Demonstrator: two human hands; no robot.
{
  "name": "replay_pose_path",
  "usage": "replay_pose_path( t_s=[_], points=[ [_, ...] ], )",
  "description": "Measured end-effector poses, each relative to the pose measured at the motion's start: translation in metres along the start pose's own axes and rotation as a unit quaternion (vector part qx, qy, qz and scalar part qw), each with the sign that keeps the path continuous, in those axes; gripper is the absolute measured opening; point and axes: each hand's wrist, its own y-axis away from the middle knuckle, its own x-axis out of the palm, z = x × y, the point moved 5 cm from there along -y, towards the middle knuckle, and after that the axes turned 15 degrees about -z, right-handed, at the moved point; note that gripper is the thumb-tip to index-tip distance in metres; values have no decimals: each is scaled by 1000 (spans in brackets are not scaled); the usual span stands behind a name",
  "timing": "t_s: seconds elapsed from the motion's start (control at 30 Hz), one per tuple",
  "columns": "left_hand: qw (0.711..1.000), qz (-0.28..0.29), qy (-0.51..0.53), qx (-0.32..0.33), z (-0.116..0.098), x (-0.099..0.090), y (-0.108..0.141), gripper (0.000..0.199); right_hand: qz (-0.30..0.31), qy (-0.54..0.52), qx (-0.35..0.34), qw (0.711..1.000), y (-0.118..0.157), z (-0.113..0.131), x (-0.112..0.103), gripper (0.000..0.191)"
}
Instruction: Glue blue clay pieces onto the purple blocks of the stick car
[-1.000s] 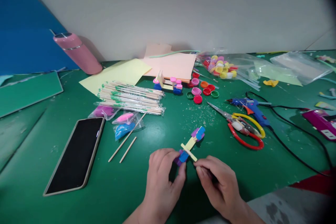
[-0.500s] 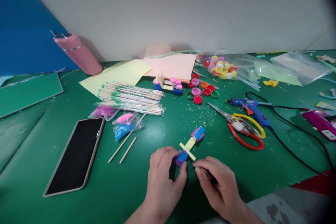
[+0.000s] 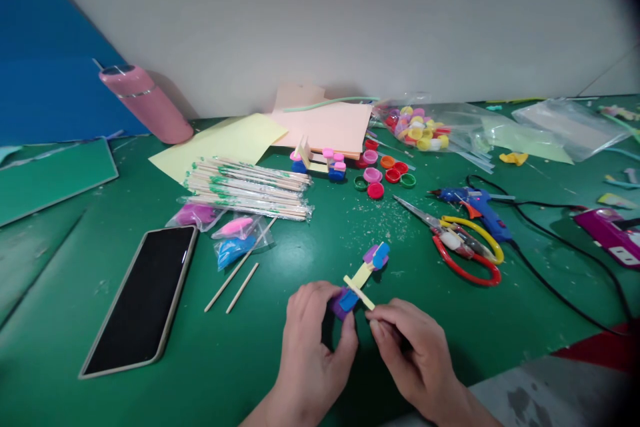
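Between the thumb and fingers of my left hand is the near end of a small craft-stick toy car. Its body is a pale yellow stick, with purple and blue pieces at both ends and a pale crosspiece over the near part. My right hand is closed in a pinch right at the crosspiece's right end, seemingly touching it. Whatever lies between those fingertips is hidden. A second toy car, with pink and blue pieces, stands farther back.
Scissors and a blue glue gun with its cord lie to the right. Bottle caps are grouped behind. Left are bundled wooden sticks, bagged clay, two loose sticks, a phone and a pink bottle.
The fingertips of my right hand and the crosspiece's end have come together, closing a small gap. The toy car has turned slightly; my left hand keeps its hold.
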Motion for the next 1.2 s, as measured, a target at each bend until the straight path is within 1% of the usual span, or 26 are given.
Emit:
replay_pose_path(
  t_s=[0.1,0.2,0.23,0.3,0.4,0.5,0.57,0.63,0.7,0.83,0.93,1.03,1.1,1.2],
  points=[
    [1000,14,-26,-1,3,2,3,31,-5,2,-2,1000,0,1,0,11],
    [998,24,-63,15,4,3,6,42,-9,2,7,1000,-1,0,-1,12],
    [997,26,-73,19,4,3,6,42,-11,4,13,1000,-1,0,-1,13],
    [996,34,-81,19,5,3,5,34,-23,7,21,999,-4,-2,-6,14],
    [996,53,-75,12,9,1,-1,21,-71,22,27,997,-11,-8,-19,13],
    [995,80,-53,11,14,-3,-13,20,-128,47,40,990,-20,-18,-36,11],
    [993,107,-42,14,18,-6,-23,23,-134,63,37,988,-27,-24,-43,17],
    [990,134,-31,22,20,-8,-30,25,-110,84,22,990,-33,-29,-44,33],
    [988,150,-23,27,21,-9,-35,28,-58,103,8,993,-37,-31,-40,47],
    [990,141,-10,11,23,-11,-35,34,46,134,-4,990,-40,-30,-27,60],
    [991,134,13,-20,27,-10,-30,37,96,140,1,985,-42,-26,-19,64],
    [990,127,36,-44,31,-11,-28,32,132,130,-9,983,-47,-17,-12,65],
    [990,120,49,-48,32,-11,-27,29,148,126,-29,981,-53,-10,-8,62],
    [993,90,56,-49,31,-13,-27,28,170,129,-58,975,-64,1,-3,53]
  ],
)
